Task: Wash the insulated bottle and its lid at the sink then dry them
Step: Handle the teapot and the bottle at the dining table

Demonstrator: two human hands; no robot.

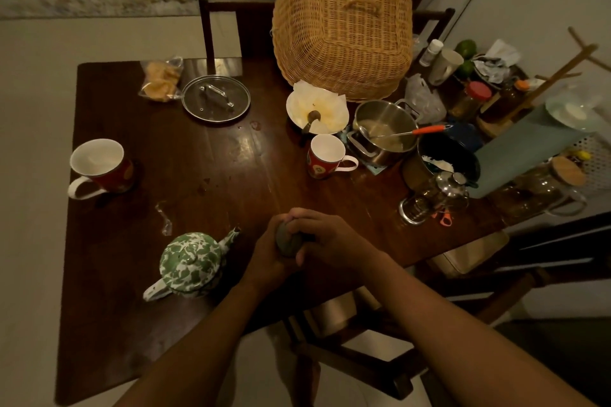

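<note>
- Holding the bottle (288, 243) at lower centre of the frame, above the table (211, 182): left hand (267, 254) wrapped round its body, right hand (325, 235) closed over its top.
- We cannot tell lid from body; no sink in view.
- We judge it rigid, smooth, slippery when wet; grip the body.

On the dark wooden tabletop (211, 168), a green-patterned enamel teapot (191, 263) sits near the front edge, a woven wicker basket (344, 26) at the back edge.

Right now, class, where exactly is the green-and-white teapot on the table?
In the head view, the teapot stands on the dark wooden table near its front edge, just left of the left hand, with its spout pointing toward the hands.
</note>
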